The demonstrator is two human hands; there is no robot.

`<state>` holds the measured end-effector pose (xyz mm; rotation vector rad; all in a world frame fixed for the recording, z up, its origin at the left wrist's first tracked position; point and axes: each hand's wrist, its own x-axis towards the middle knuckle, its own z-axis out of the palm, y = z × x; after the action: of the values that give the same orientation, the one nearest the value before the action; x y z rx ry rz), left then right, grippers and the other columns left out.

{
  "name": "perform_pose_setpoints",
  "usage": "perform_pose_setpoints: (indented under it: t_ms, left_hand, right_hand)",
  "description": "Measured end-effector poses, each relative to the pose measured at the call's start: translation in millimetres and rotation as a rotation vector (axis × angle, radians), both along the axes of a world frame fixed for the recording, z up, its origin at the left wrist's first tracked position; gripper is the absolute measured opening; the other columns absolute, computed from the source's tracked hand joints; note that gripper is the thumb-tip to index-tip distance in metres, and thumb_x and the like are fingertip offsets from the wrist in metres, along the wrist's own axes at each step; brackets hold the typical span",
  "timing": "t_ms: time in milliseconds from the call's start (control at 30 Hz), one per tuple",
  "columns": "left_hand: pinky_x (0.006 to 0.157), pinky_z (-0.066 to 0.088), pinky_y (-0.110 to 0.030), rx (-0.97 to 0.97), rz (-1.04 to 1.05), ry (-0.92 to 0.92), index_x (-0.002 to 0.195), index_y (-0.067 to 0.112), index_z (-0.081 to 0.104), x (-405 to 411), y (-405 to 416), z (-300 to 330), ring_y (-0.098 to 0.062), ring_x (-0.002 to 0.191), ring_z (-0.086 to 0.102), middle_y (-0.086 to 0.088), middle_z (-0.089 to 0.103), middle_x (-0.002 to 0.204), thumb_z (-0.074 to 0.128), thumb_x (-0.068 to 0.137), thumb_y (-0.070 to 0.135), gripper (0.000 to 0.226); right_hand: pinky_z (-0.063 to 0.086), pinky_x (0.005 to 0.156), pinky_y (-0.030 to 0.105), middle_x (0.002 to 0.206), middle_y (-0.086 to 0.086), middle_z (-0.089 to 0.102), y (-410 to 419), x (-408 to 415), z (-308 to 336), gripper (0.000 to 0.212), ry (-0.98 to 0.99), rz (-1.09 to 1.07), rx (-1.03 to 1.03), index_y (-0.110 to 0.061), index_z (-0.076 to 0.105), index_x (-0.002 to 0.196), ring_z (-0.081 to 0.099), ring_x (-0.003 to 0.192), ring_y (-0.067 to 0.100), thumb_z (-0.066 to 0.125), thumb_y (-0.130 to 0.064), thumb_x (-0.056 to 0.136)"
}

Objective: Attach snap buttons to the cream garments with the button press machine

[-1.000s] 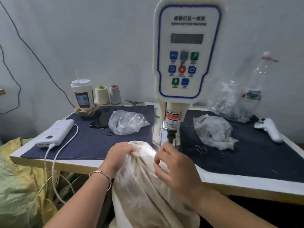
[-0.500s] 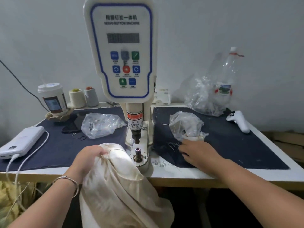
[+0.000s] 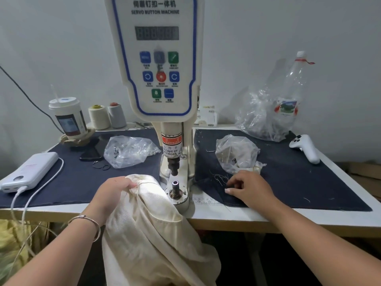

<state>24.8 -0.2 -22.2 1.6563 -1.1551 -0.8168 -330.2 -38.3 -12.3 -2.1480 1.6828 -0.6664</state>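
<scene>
Right hand (image 3: pixel 250 187) moved off cream garment (image 3: pixel 148 228) since a second ago, now out right on dark cloth (image 3: pixel 299 178), fingers curled down at small item; whether it pinches anything cannot tell. Left hand (image 3: pixel 111 195) still grips bunched garment edge just left of lower die post (image 3: pixel 175 187). Garment drapes over surface (image 3: pixel 237 213) front edge, hanging below. Button press machine (image 3: pixel 160 58) upright at centre, punch above post, gap between. Clear bag (image 3: pixel 237 153) just beyond right hand.
</scene>
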Motion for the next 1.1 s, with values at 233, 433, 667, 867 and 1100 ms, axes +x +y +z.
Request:
perform_pose_setpoints:
  t_ms: [233,433,667,867,1100]
  left_hand:
    - [0.079,0.039,-0.042,0.002,-0.02,-0.022,0.047,0.02,0.068,-0.4,1.3,2.5,-0.025,0.077,0.053,-0.003,0.065,0.069,0.054,0.092,0.004,0.049]
    - [0.076,0.037,-0.041,0.025,-0.008,0.044,0.06,0.008,0.059,-2.9,3.2,4.7,-0.026,0.078,0.048,-0.01,0.059,0.071,0.058,0.088,0.006,0.029]
    - [0.074,0.032,-0.041,0.023,-0.017,0.142,0.064,0.01,0.053,-6.9,6.9,10.8,-0.023,0.075,0.042,-0.01,0.048,0.072,0.063,0.061,0.027,0.02]
    - [0.071,0.032,-0.039,0.015,-0.039,0.102,0.042,0.022,0.048,-3.4,5.3,7.2,-0.021,0.07,0.04,0.006,0.047,0.054,0.063,0.066,0.027,0.029]
    - [0.068,0.033,-0.036,-0.013,-0.065,-0.046,0.038,0.025,0.055,2.7,0.0,-2.7,-0.017,0.066,0.042,0.012,0.051,0.05,0.058,0.089,0.005,0.055]
  right_hand:
    - [0.034,0.057,0.021,0.078,-0.016,0.059,-2.4,4.5,-4.9,0.019,0.019,-0.038,-0.021,-0.044,0.063,0.069,0.053,0.072,0.002,0.073,-0.035,0.083]
    - [0.038,0.062,0.019,0.076,-0.011,0.061,4.4,19.5,11.1,0.016,-0.272,0.001,-0.108,-0.029,0.07,0.072,0.05,0.064,0.003,0.074,-0.019,0.084]
    - [0.042,0.064,0.009,0.074,-0.01,0.065,27.2,81.6,41.1,0.009,-0.408,0.309,-0.164,-0.015,0.072,0.075,0.06,0.069,0.004,0.077,-0.008,0.08]
    - [0.044,0.064,0.017,0.079,0.002,0.065,23.1,99.0,40.3,0.015,-0.423,0.353,-0.123,-0.023,0.069,0.075,0.057,0.069,0.019,0.079,-0.012,0.078]
    - [0.042,0.063,0.01,0.075,0.002,0.064,22.6,103.8,41.4,0.027,-0.409,0.344,-0.08,-0.032,0.063,0.069,0.057,0.065,-0.004,0.081,-0.013,0.076]
